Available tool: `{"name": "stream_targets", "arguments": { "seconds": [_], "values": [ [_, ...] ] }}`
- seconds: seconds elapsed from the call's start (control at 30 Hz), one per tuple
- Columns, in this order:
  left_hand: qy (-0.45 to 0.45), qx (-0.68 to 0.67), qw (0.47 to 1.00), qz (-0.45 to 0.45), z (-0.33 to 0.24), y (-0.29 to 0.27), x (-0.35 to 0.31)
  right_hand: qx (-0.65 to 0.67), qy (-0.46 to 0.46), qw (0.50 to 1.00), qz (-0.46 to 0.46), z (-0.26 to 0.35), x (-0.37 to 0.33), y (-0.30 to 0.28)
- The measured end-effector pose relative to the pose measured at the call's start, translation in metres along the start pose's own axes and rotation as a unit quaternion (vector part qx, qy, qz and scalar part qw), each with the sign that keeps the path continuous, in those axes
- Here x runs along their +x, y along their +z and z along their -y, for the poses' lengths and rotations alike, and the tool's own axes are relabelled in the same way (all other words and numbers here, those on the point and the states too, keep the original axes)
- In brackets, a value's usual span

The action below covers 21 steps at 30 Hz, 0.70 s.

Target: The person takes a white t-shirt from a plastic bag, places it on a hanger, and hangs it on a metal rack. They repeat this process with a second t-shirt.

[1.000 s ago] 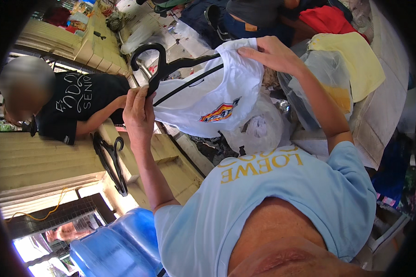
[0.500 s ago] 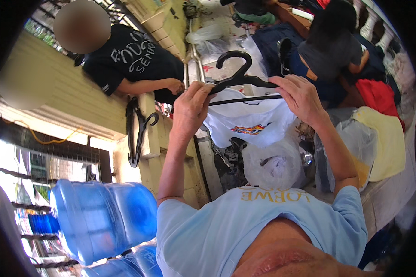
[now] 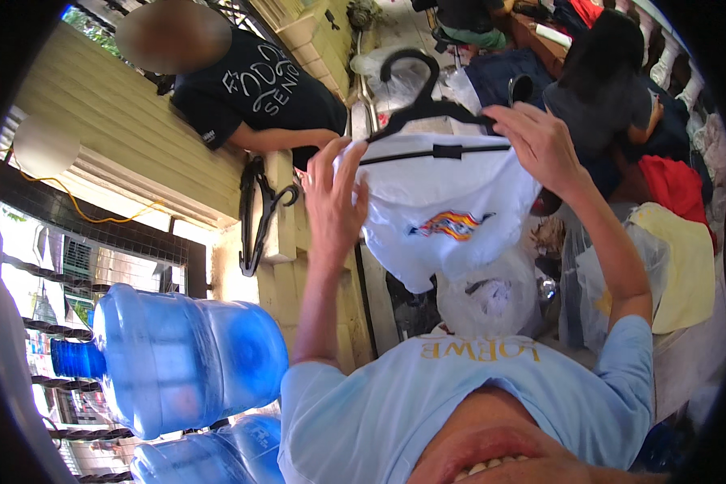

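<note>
A black plastic clothes hanger is held up in front of me, its hook pointing away. On it hangs a white shirt with a small red, yellow and dark print. My left hand is closed on the hanger's left end, where the cloth meets it. At the opposite end my right hand grips the hanger and the shirt's corner between thumb and fingers. The hanger's thin crossbar, with a black tab in its middle, shows against the cloth.
Several black hangers hang on the wall ledge at left. Big blue water bottles lie below them. A person in a black shirt stands at far left; others sit at far right. Plastic bags and yellow cloth lie nearby.
The white shirt hangs lower and more spread below the hanger, its print fuller in view. Both hands stay at the hanger's ends, while the whole view has shifted slightly.
</note>
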State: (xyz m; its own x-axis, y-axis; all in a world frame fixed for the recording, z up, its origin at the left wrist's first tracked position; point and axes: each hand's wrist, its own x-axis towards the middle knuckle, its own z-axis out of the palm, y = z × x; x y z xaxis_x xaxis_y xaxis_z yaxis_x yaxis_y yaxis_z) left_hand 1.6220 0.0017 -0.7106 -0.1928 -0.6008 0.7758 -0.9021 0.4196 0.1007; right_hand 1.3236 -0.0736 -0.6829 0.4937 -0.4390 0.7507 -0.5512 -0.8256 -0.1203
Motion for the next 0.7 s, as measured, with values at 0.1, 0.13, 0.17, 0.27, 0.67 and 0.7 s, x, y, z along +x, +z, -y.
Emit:
{"name": "stream_targets", "arguments": {
  "seconds": [0.1, 0.13, 0.17, 0.27, 0.67, 0.7],
  "values": [
    [-0.117, -0.117, 0.971, -0.174, -0.009, 0.03, -0.038, 0.015, -0.018, 0.999, -0.041, 0.005, -0.002, -0.01],
    [-0.194, -0.172, 0.943, -0.209, -0.01, 0.042, -0.05, 0.018, -0.012, 0.999, -0.032, 0.006, -0.004, -0.008],
    [-0.248, -0.261, 0.907, -0.218, -0.007, 0.055, -0.059, 0.019, -0.006, 1.0, -0.021, 0.006, -0.006, -0.007],
    [-0.368, -0.447, 0.791, -0.197, -0.009, 0.072, -0.066, 0.004, -0.006, 1.0, -0.023, 0.004, -0.012, -0.006],
    [-0.372, -0.531, 0.756, -0.087, 0.01, 0.085, -0.053, -0.004, 0.064, 0.997, -0.038, -0.004, -0.032, -0.021],
    [-0.372, -0.536, 0.754, -0.076, 0.016, 0.086, -0.055, -0.005, 0.068, 0.997, -0.043, -0.006, -0.033, -0.023]
  ]
}}
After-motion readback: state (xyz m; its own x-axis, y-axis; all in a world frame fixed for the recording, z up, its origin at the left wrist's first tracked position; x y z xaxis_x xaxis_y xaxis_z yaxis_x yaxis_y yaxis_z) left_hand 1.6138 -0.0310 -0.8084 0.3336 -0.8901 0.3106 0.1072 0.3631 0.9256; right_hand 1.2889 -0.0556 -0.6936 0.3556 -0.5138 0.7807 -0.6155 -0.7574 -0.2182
